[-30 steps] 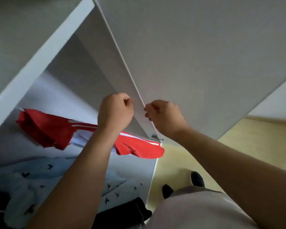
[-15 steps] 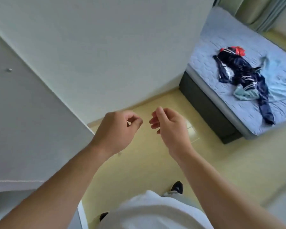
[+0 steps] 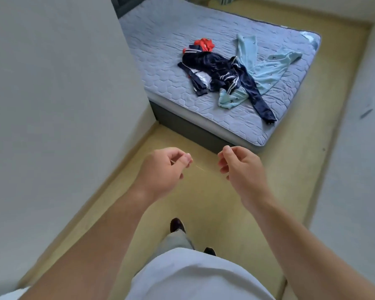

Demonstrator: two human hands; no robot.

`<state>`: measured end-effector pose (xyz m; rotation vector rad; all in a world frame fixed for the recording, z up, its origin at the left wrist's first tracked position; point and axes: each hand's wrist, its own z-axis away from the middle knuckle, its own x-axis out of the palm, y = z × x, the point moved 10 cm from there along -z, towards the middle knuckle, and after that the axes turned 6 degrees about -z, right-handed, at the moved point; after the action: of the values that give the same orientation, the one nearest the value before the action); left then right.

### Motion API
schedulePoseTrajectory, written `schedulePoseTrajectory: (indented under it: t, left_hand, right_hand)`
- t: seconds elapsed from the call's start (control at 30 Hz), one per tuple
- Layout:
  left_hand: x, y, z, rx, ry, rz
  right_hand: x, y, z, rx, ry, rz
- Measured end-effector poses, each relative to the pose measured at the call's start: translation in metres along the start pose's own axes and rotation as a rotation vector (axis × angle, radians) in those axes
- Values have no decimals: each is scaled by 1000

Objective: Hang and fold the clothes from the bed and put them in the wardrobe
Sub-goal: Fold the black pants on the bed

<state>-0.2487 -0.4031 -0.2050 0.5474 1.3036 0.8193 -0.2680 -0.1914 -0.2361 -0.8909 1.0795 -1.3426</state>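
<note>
Cam swung to bed (image 3: pixel 165 50), clothes (image 3: pixel 221 70) heaped atop; yellow floor (image 3: pixel 204 202), white wall (image 3: pixel 52 94).

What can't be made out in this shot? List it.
Head view:
The red garment: mostly buried under the navy jacket; type unclear.
The light blue garment: partly under it.
The bed: far end cut by the top edge.
A faint line between left hand and right hand: too thin to identify.
</note>
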Motion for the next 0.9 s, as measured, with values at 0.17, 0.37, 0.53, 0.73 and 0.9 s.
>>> schedulePoseTrajectory:
  t: [0.17,0.37,0.53,0.73,0.9]
  left_hand:
    - [39,33,-123,54,-106,1]
    - [79,61,-293,57,-252,-22]
    - [106,92,-410,79,-368,-121]
    - [163,111,-525,24,-407,-113]
    - [242,105,-605,-103,-426,-134]
  right_hand:
    - [-28,-16,-103,10,74,21]
    - [-57,-33,-237,79,199,60]
    - [-79,-41,-328,164,253,103]
    - [-120,-36,-431,250,277,91]
    - [-161,-15,-552,311,204,120]
